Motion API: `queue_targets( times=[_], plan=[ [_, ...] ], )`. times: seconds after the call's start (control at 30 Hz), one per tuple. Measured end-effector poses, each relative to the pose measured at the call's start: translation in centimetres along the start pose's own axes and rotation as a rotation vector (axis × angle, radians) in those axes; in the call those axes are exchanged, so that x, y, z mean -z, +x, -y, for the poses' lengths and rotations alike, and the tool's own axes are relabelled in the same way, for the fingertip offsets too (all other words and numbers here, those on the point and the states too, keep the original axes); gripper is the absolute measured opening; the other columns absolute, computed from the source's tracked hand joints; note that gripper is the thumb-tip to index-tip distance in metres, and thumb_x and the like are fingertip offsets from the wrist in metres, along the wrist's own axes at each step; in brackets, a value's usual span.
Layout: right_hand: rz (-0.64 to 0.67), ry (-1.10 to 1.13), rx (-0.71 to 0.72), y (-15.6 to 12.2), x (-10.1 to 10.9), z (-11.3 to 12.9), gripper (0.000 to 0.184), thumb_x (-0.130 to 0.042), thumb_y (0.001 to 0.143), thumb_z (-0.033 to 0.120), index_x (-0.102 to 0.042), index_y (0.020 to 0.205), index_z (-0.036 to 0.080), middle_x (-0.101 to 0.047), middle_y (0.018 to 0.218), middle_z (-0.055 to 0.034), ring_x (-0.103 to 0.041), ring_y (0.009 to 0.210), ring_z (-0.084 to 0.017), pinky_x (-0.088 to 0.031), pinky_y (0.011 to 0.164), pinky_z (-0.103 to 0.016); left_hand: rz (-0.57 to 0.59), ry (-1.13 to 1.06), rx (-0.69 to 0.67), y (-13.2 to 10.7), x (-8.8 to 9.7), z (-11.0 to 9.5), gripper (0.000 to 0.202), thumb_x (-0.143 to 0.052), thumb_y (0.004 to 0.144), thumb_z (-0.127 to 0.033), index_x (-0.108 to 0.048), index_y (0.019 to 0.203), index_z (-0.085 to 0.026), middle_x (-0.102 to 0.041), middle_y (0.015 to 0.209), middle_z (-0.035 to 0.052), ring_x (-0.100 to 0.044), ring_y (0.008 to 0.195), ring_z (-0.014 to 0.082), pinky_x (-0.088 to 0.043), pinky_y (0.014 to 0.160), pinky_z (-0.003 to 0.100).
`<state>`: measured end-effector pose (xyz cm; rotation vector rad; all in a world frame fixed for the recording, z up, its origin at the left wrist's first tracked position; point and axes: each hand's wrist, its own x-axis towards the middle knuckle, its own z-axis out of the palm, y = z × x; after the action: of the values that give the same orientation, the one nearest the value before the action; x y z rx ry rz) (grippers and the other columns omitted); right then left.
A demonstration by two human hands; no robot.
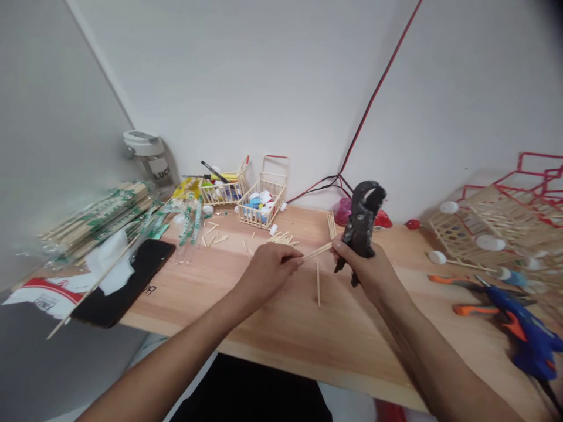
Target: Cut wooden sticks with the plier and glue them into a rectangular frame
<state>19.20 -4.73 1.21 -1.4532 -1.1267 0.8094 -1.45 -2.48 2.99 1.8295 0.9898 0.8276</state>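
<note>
My left hand [271,268] is closed, its thumb and fingers pinching the ends of thin wooden sticks [317,252] above the table. At their other end the sticks meet the thumb and fingertips of my right hand [372,271]. That hand is wrapped round a black hand cutter [361,220], whose hooked jaw points up and away from the sticks. Just below the held sticks, a single stick [318,287] lies on the wooden table [264,328]. A pile of short cut sticks [284,238] lies beyond my left hand, and longer sticks [331,224] lie side by side near the cutter.
Two small stick-built carts [263,220] holding caps stand against the wall. To the left are packaged skewers [105,217], a black phone-like slab [109,305] and a lidded jar [152,161]. A blue glue gun [523,328], orange-handled pliers [475,309] and larger stick models [505,217] occupy the right.
</note>
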Motion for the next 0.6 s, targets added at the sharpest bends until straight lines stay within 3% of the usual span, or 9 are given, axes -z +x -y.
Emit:
queue_targets(
  times=[0.07, 0.1, 0.17, 0.2, 0.23, 0.3, 0.33, 0.43, 0.6],
  plan=[
    [-0.056, 0.163, -0.032, 0.3, -0.2, -0.2, 0.032, -0.078, 0.067, 0.044, -0.064, 0.077, 0.017, -0.061, 0.067, -0.0017, -0.055, 0.060, -0.014, -0.043, 0.047, -0.024, -0.291, 0.078, -0.170, -1.0, -0.1, -0.7, 0.015, -0.061, 0.079, -0.019, -0.073, 0.088, -0.018, -0.068, 0.090, 0.0074, -0.060, 0.091, 0.0205, -0.045, 0.086, 0.033],
    [-0.073, 0.257, -0.042, 0.5, -0.3, -0.3, 0.032, -0.080, 0.064, 0.041, -0.064, 0.076, 0.017, -0.060, 0.067, -0.0010, -0.055, 0.061, -0.014, -0.045, 0.050, -0.025, -0.344, 0.051, -0.229, -1.6, -0.4, -1.0, 0.019, -0.059, 0.082, -0.019, -0.073, 0.094, -0.020, -0.068, 0.095, 0.0081, -0.059, 0.097, 0.0209, -0.043, 0.091, 0.033],
    [-0.087, 0.430, -0.053, 0.8, -0.5, -0.2, 0.033, -0.085, 0.059, 0.037, -0.062, 0.073, 0.018, -0.058, 0.067, 0.0005, -0.055, 0.062, -0.013, -0.050, 0.055, -0.026, -0.269, -0.103, -0.233, -2.6, -1.5, -1.3, 0.018, -0.058, 0.085, -0.023, -0.074, 0.090, -0.021, -0.069, 0.091, 0.0073, -0.060, 0.092, 0.0189, -0.045, 0.087, 0.030],
    [-0.092, 0.498, -0.062, 0.9, -0.7, -0.2, 0.034, -0.086, 0.056, 0.035, -0.061, 0.072, 0.019, -0.057, 0.068, 0.0013, -0.055, 0.061, -0.012, -0.051, 0.056, -0.026, -0.197, -0.193, -0.170, -3.0, -2.1, -1.3, 0.016, -0.060, 0.083, -0.025, -0.075, 0.087, -0.021, -0.069, 0.088, 0.0068, -0.061, 0.087, 0.0183, -0.046, 0.083, 0.029],
    [-0.099, 0.551, -0.077, 1.0, -0.8, -0.1, 0.035, -0.087, 0.053, 0.033, -0.060, 0.071, 0.019, -0.057, 0.068, 0.0021, -0.054, 0.060, -0.012, -0.051, 0.056, -0.026, -0.128, -0.293, -0.059, -3.1, -2.8, -1.2, 0.015, -0.063, 0.081, -0.026, -0.076, 0.088, -0.020, -0.069, 0.083, 0.0065, -0.061, 0.080, 0.0173, -0.048, 0.078, 0.028],
    [-0.097, 0.612, -0.113, 1.0, -1.2, -0.1, 0.036, -0.088, 0.051, 0.032, -0.059, 0.069, 0.020, -0.057, 0.068, 0.0027, -0.053, 0.058, -0.010, -0.052, 0.056, -0.027, -0.117, -0.539, 0.203, -2.7, -4.1, -0.7, 0.023, -0.069, 0.075, -0.023, -0.074, 0.095, -0.015, -0.065, 0.068, 0.0031, -0.056, 0.061, 0.0131, -0.047, 0.063, 0.026],
    [-0.084, 0.626, -0.128, 0.9, -1.5, -0.2, 0.036, -0.088, 0.052, 0.032, -0.059, 0.068, 0.020, -0.057, 0.068, 0.0027, -0.053, 0.057, -0.010, -0.052, 0.056, -0.026, -0.178, -0.643, 0.277, -2.3, -4.5, -0.5, 0.029, -0.069, 0.074, -0.022, -0.072, 0.102, -0.014, -0.064, 0.068, 0.0015, -0.055, 0.062, 0.0115, -0.046, 0.065, 0.024],
    [-0.044, 0.637, -0.149, 0.4, -2.1, -0.4, 0.033, -0.087, 0.055, 0.032, -0.060, 0.069, 0.019, -0.057, 0.067, 0.0031, -0.054, 0.059, -0.010, -0.051, 0.056, -0.024, -0.335, -0.880, 0.278, -0.7, -5.3, -0.2, 0.034, -0.072, 0.073, -0.027, -0.071, 0.105, -0.015, -0.061, 0.071, -0.0009, -0.053, 0.067, 0.0083, -0.044, 0.068, 0.021],
    [-0.002, 0.622, -0.179, -0.6, -3.1, -0.6, 0.030, -0.086, 0.057, 0.033, -0.062, 0.070, 0.018, -0.060, 0.068, 0.0019, -0.056, 0.062, -0.010, -0.050, 0.059, -0.022, -0.430, -1.017, 0.170, 0.6, -5.2, -0.6, 0.026, -0.070, 0.074, -0.028, -0.072, 0.096, -0.014, -0.053, 0.063, -0.0037, -0.049, 0.064, 0.0063, -0.042, 0.068, 0.020]
  ],
)
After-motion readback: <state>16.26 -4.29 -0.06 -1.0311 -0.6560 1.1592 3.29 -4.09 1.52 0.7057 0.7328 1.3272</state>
